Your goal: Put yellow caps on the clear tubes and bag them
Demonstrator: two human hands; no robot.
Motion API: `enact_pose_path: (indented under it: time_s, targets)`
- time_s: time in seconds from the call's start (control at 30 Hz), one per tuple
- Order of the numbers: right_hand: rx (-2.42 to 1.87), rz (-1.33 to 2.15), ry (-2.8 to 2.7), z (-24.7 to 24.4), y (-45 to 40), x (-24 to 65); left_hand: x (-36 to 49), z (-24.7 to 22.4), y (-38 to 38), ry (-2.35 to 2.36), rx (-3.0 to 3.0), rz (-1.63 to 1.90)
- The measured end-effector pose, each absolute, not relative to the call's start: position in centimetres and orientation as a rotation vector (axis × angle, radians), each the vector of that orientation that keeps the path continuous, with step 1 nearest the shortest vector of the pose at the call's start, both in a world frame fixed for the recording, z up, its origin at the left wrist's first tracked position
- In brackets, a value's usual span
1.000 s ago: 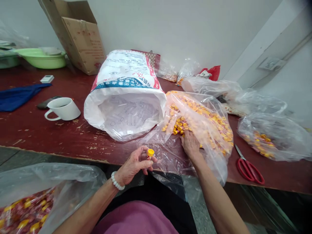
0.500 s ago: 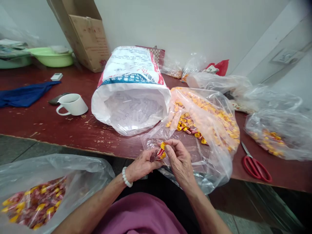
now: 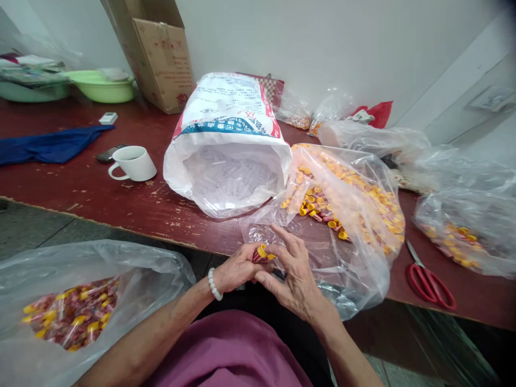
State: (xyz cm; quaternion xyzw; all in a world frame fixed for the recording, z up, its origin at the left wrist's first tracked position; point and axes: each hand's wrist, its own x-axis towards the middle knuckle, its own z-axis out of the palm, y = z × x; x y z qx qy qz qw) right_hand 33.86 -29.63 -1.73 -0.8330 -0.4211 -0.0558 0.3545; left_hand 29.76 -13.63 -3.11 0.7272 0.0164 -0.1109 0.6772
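Between thumb and fingers, my left hand (image 3: 238, 267) holds a small red piece with a yellow cap (image 3: 262, 255) at the table's front edge. My right hand (image 3: 293, 274) is right beside it, fingers spread, one finger close to the yellow cap. Behind my hands a white sack (image 3: 228, 121) lies with its mouth towards me, clear tubes inside. To its right, a clear plastic bag (image 3: 363, 215) holds several yellow-capped red pieces. Another large bag (image 3: 153, 285) at the lower left contains similar pieces.
On the dark red table (image 3: 100, 199) are a white mug (image 3: 137, 164), a blue cloth (image 3: 56, 145), a cardboard box (image 3: 167, 64) and a green basin (image 3: 100, 88). Red-handled scissors (image 3: 430, 285) lie at the right, near another bag (image 3: 467, 231) of yellow-capped pieces.
My right hand has let go of the yellow-capped piece and its fingers have spread. The piece now sits in my left hand, tilted sideways. The view has shifted slightly left.
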Motion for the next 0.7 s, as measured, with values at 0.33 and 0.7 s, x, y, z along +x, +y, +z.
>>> enact_pose_path:
  time_s: [0.33,0.7]
  targets:
    - [-1.996,0.096,-1.01,-3.5,-28.6,34.1,30.1,-3.9,-13.1,0.108,1.358,-0.36]
    - [-2.049,0.011,-1.084,-5.8,-28.5,35.4,24.7,-4.7,-8.1,0.376,1.084,-0.08]
